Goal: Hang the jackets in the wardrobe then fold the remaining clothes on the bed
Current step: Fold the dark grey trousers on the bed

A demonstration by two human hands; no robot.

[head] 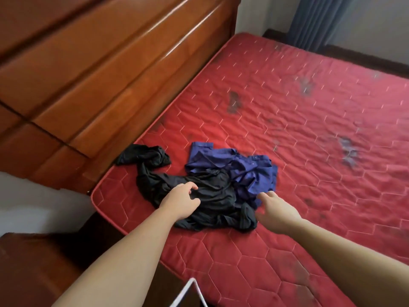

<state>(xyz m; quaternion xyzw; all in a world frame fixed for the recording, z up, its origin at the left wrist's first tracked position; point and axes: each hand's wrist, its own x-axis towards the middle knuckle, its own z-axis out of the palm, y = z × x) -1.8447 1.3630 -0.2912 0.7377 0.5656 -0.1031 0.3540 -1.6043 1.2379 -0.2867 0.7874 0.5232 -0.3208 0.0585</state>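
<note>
A crumpled black garment (212, 202) lies near the corner of the red quilted mattress (309, 120), one end trailing toward the headboard. A crumpled blue shirt (243, 167) lies against its far right side, partly under it. My left hand (180, 201) rests over the black garment's left part with loosely bent fingers, holding nothing that I can see. My right hand (274, 210) reaches in at the right edge of the pile, fingers extended toward the blue shirt's lower edge, and grips nothing.
A polished wooden headboard (99, 69) runs along the left of the mattress. A wooden nightstand (33, 262) stands at the lower left. A blue curtain (314, 21) hangs at the far corner. A white frame edge (188, 293) pokes in at the bottom.
</note>
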